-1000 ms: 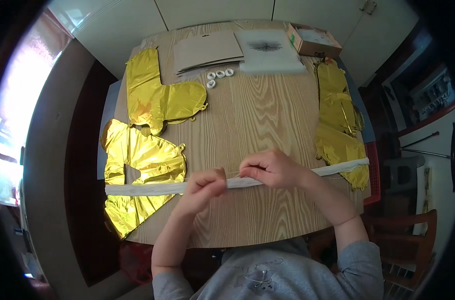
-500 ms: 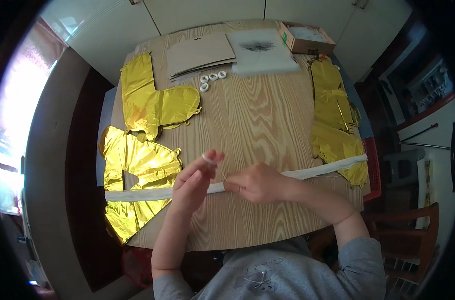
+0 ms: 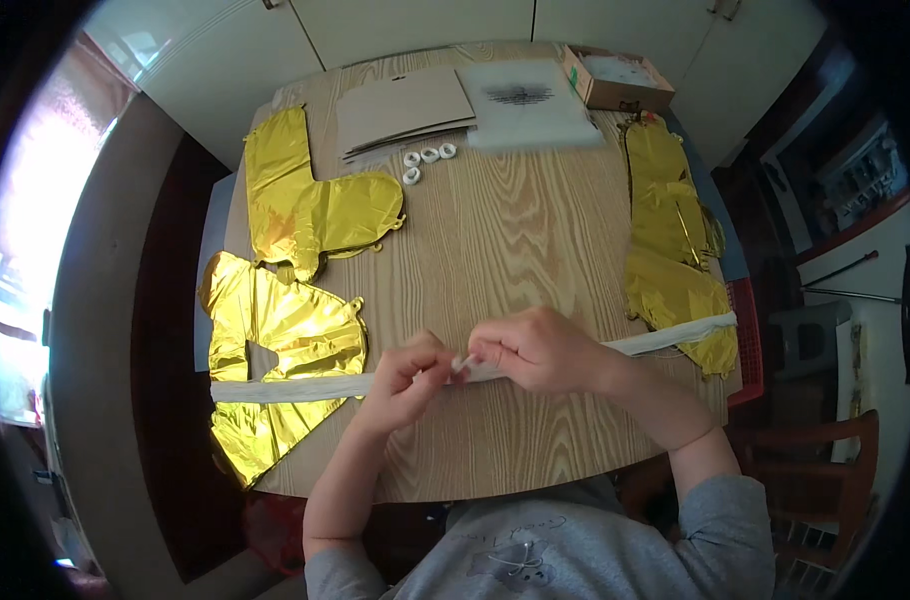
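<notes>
Both my hands meet over the near middle of the table, fingertips almost touching. A small white piece (image 3: pixel 463 364), too small to make out fully, is pinched between them. My left hand (image 3: pixel 407 385) has its fingers curled closed on one side of it. My right hand (image 3: pixel 537 350), also closed, pinches it from the other side. Beneath the hands lies a long bundle of white strands (image 3: pixel 290 390), stretched left to right. Its left end crosses a shiny gold foil balloon (image 3: pixel 300 325), flat and uninflated; its right end rests over more flat gold foil balloons (image 3: pixel 665 220).
Another flat gold foil balloon (image 3: pixel 320 210) lies at the far left. Several small white rolls (image 3: pixel 430 156) sit near a stack of grey-brown cardboard sheets (image 3: pixel 405 105). Beside them are a translucent plastic sheet (image 3: pixel 530 110) and an open cardboard box (image 3: pixel 620 85). A wooden chair (image 3: pixel 835 470) stands at right.
My left hand has turned and moved right to meet my right hand, its raised fingers now curled. The small white thing at its fingers is now held between both hands.
</notes>
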`<state>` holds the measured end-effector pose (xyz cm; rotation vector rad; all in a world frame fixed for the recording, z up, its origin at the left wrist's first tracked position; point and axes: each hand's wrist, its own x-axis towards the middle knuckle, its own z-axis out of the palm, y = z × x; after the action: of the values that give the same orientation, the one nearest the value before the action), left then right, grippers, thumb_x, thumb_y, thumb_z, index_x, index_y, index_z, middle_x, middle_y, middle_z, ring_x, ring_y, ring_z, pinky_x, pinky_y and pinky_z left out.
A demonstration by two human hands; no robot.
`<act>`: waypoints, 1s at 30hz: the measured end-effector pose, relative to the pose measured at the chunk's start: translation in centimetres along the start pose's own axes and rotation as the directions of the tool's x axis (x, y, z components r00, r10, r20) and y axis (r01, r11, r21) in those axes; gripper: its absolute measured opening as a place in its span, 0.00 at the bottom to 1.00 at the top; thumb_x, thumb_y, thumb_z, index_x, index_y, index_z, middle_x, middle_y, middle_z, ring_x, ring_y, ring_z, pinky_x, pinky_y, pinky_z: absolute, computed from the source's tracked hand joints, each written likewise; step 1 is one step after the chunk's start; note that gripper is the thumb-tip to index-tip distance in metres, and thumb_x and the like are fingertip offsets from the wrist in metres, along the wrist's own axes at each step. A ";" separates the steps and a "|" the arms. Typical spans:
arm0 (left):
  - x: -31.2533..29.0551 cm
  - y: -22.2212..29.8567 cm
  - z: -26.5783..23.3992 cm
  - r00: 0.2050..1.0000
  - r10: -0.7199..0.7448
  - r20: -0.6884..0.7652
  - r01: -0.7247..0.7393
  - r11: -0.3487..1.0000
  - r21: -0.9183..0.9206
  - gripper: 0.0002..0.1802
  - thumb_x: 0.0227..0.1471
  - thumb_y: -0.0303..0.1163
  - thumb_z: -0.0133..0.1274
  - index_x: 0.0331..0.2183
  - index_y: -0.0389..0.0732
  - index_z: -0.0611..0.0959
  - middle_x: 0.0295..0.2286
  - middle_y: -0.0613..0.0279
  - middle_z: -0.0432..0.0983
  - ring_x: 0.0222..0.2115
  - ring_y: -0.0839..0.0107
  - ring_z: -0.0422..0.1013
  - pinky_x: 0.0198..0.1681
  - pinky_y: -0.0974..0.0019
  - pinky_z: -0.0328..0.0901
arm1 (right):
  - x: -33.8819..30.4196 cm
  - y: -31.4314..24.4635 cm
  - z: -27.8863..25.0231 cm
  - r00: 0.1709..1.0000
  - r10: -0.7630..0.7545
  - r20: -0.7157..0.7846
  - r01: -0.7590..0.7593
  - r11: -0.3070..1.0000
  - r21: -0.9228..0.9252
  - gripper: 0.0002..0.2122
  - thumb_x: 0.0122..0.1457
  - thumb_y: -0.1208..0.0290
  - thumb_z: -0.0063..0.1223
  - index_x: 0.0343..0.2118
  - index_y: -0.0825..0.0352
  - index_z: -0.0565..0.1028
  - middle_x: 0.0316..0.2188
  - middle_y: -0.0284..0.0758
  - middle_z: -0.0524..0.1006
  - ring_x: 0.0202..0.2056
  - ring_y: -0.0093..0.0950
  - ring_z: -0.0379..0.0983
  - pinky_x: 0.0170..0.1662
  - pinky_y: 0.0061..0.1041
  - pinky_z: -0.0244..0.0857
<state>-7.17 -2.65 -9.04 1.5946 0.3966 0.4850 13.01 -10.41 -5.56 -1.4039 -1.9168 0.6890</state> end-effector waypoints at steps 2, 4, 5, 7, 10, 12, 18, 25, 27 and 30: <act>-0.3 -0.6 -0.4 0.987 0.035 0.158 0.036 0.904 -0.426 0.13 0.48 0.23 0.45 0.37 0.30 0.77 0.26 0.58 0.73 0.28 0.73 0.68 0.33 0.73 0.61 | 0.1 0.4 0.2 0.997 -0.014 -0.073 0.012 1.000 -0.024 0.05 0.54 0.68 0.44 0.26 0.64 0.69 0.18 0.37 0.73 0.21 0.35 0.72 0.23 0.33 0.64; -0.3 -1.0 0.0 0.996 0.082 0.040 -0.030 0.711 -0.702 0.15 0.48 0.23 0.44 0.40 0.30 0.76 0.32 0.57 0.74 0.30 0.73 0.67 0.35 0.73 0.61 | 0.3 1.2 1.7 0.991 -0.022 -0.133 0.016 0.999 -0.046 0.05 0.54 0.68 0.44 0.26 0.63 0.68 0.18 0.36 0.73 0.20 0.35 0.72 0.22 0.33 0.64; -0.3 -1.0 0.3 0.996 0.089 -0.023 -0.071 0.584 -0.809 0.16 0.48 0.23 0.44 0.41 0.30 0.75 0.35 0.56 0.74 0.31 0.73 0.67 0.35 0.73 0.61 | -0.1 1.1 2.3 0.995 -0.018 -0.099 0.013 0.999 -0.046 0.05 0.54 0.69 0.44 0.26 0.63 0.68 0.18 0.36 0.72 0.20 0.35 0.72 0.22 0.32 0.64; 0.1 -0.2 0.7 0.981 -0.014 -0.191 -0.113 0.762 -0.638 0.20 0.51 0.25 0.43 0.47 0.31 0.70 0.43 0.56 0.70 0.35 0.76 0.65 0.38 0.75 0.59 | -0.7 0.1 3.1 1.000 -0.006 -0.026 0.005 0.999 -0.039 0.04 0.53 0.69 0.45 0.27 0.63 0.68 0.17 0.35 0.72 0.19 0.35 0.71 0.21 0.31 0.64; 0.9 0.6 1.1 0.968 0.001 -0.253 0.011 0.999 0.043 0.16 0.53 0.24 0.41 0.44 0.31 0.72 0.39 0.60 0.71 0.34 0.79 0.64 0.38 0.77 0.58 | -0.6 -1.0 2.1 0.983 -0.176 -0.053 0.172 0.983 -0.070 0.04 0.53 0.72 0.47 0.26 0.66 0.70 0.16 0.36 0.72 0.19 0.34 0.71 0.21 0.28 0.63; 0.6 -0.2 0.4 0.998 -0.018 -0.067 0.023 0.996 0.081 0.13 0.54 0.25 0.40 0.39 0.31 0.74 0.35 0.60 0.71 0.34 0.78 0.64 0.38 0.76 0.59 | -0.3 -0.8 1.3 0.984 -0.117 -0.133 0.123 0.992 0.031 0.04 0.53 0.70 0.46 0.25 0.64 0.69 0.16 0.36 0.72 0.19 0.35 0.71 0.21 0.31 0.64; -0.2 -1.1 0.8 0.997 0.035 -0.068 -0.071 0.735 -0.675 0.12 0.54 0.26 0.41 0.37 0.29 0.75 0.30 0.61 0.72 0.33 0.76 0.67 0.41 0.73 0.59 | 0.2 1.0 2.0 0.997 0.005 -0.075 -0.010 0.998 -0.063 0.05 0.53 0.69 0.46 0.24 0.62 0.70 0.16 0.37 0.72 0.20 0.35 0.72 0.22 0.31 0.64; 0.0 -1.1 0.3 0.997 0.017 0.071 -0.006 0.989 -0.145 0.12 0.52 0.21 0.41 0.39 0.31 0.76 0.31 0.61 0.72 0.35 0.75 0.67 0.42 0.73 0.59 | 0.2 -0.4 0.3 0.987 -0.035 -0.159 0.047 0.997 0.068 0.05 0.52 0.68 0.48 0.23 0.62 0.71 0.17 0.36 0.72 0.20 0.36 0.71 0.23 0.33 0.64; -0.1 -1.0 0.8 0.999 0.019 0.027 -0.004 0.877 -0.481 0.11 0.53 0.22 0.42 0.37 0.31 0.77 0.31 0.61 0.72 0.35 0.74 0.68 0.40 0.73 0.60 | 0.4 0.4 1.2 0.986 -0.036 -0.164 0.041 0.999 0.028 0.06 0.51 0.68 0.48 0.23 0.63 0.71 0.17 0.36 0.72 0.20 0.35 0.71 0.22 0.32 0.64; 0.3 -0.4 1.6 0.989 -0.040 -0.139 -0.055 0.788 -0.614 0.10 0.53 0.22 0.43 0.36 0.32 0.77 0.29 0.62 0.71 0.35 0.75 0.68 0.38 0.75 0.61 | 0.0 0.4 1.8 0.992 -0.073 -0.105 0.066 0.995 -0.069 0.06 0.51 0.68 0.49 0.22 0.63 0.71 0.17 0.35 0.72 0.20 0.34 0.71 0.22 0.30 0.64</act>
<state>-6.06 -3.82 -9.47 0.9213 0.2964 0.6619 11.88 -10.39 -7.05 -1.3783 -1.9090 0.5110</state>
